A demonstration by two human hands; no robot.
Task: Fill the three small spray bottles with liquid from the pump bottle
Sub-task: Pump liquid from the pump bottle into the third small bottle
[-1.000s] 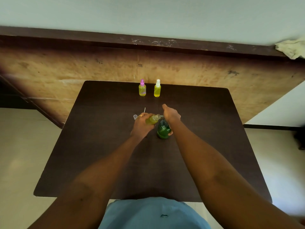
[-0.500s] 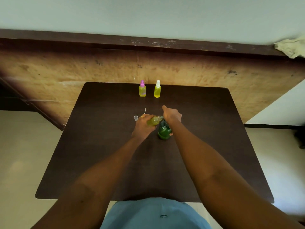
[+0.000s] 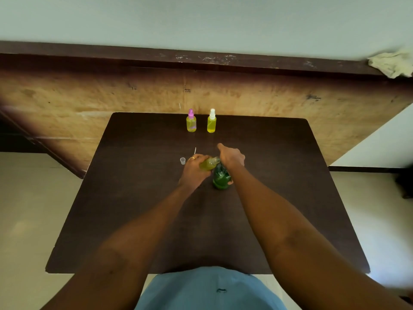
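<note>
My left hand (image 3: pixel 194 171) grips a small open spray bottle (image 3: pixel 208 164) holding yellow-green liquid, tilted with its mouth toward the pump head. The green pump bottle (image 3: pixel 220 178) stands upright on the dark table (image 3: pixel 134 198). My right hand (image 3: pixel 231 156) sits on top of its pump head, which the hand hides, with the thumb against the bottle's side. Two capped spray bottles full of yellow liquid stand at the table's far edge: one with a pink top (image 3: pixel 191 121), one with a white top (image 3: pixel 211 121).
A small clear cap (image 3: pixel 182 160) and a thin white dip tube (image 3: pixel 195 151) lie on the table just left of my left hand. A wooden panel rises behind the table. A crumpled cloth (image 3: pixel 391 64) lies on the ledge at the upper right.
Both hands and both bottles stay in nearly the same place. The small bottle stays at the pump's nozzle.
</note>
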